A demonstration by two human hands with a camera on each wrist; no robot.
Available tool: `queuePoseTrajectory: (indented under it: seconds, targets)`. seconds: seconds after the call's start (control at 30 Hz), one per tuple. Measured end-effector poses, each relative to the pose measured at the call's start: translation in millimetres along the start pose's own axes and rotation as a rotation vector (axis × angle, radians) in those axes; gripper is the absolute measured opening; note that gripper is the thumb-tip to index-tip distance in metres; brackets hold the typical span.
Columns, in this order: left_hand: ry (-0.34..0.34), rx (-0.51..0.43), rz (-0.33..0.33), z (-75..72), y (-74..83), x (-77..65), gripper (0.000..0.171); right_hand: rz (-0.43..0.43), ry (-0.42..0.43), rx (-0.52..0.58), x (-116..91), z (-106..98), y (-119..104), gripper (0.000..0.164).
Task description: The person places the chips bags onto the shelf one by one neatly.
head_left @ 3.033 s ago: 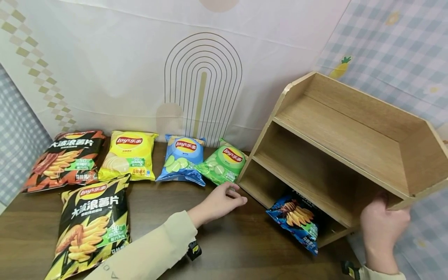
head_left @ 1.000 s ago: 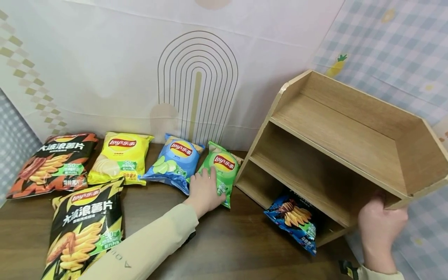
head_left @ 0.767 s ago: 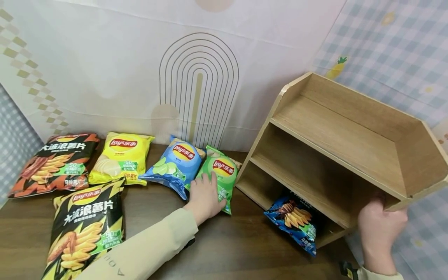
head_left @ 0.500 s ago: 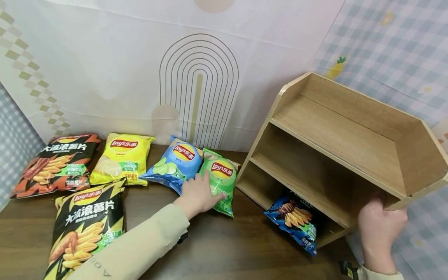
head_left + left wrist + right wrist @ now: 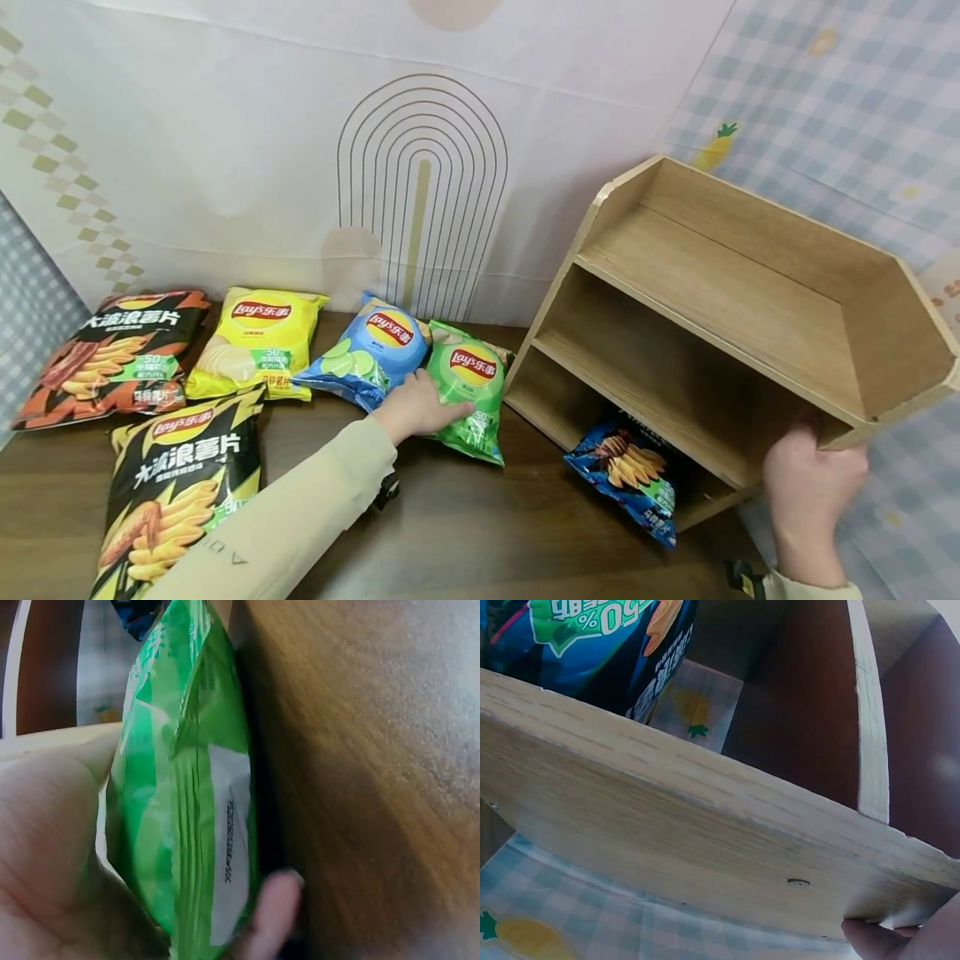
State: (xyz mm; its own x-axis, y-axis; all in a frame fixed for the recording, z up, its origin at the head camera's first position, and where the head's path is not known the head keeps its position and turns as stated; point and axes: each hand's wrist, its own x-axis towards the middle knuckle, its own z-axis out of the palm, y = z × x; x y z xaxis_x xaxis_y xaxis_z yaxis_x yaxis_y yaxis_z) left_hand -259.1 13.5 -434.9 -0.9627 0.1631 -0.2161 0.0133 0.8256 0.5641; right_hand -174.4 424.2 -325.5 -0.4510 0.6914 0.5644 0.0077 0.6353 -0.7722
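Your head view looks forward and down from above, wide enough for the table [image 5: 480,542] and the wooden shelf [image 5: 720,258]. Your left wrist view sits low and close, turned sideways along the green bag [image 5: 480,385], which the head view shares. Your right wrist view, tilted, faces the shelf's outer side closely; both it and the head view catch the dark blue bag [image 5: 633,475].

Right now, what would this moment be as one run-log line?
left hand: grips green chip bag | right hand: holds side of wooden shelf | dark blue bag: lowest compartment, jutting out front
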Motion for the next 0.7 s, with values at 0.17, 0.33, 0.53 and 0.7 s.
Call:
queuePoseTrajectory:
  seconds: [0.17, 0.33, 0.53, 0.7]
  targets:
    - [-0.031, -0.097, 0.003, -1.5, -3.8, 3.9, 0.114, -0.003, 0.007, 0.023, 0.5, 1.2, 1.2, 0.036]
    - [-0.052, -0.250, 0.011, -5.5, -5.4, 4.8, 0.116, -0.013, 0.006, 0.024, 1.1, 2.2, 1.2, 0.036]
    - [-0.051, -0.389, 0.017, -6.9, -6.9, 4.4, 0.110, -0.005, 0.007, 0.017, 0.3, 1.2, -0.8, 0.035]
    - [-0.008, -0.442, 0.055, -6.2, -7.0, 2.1, 0.096, 0.001, 0.004, -0.009, -0.3, 0.1, -1.7, 0.037]
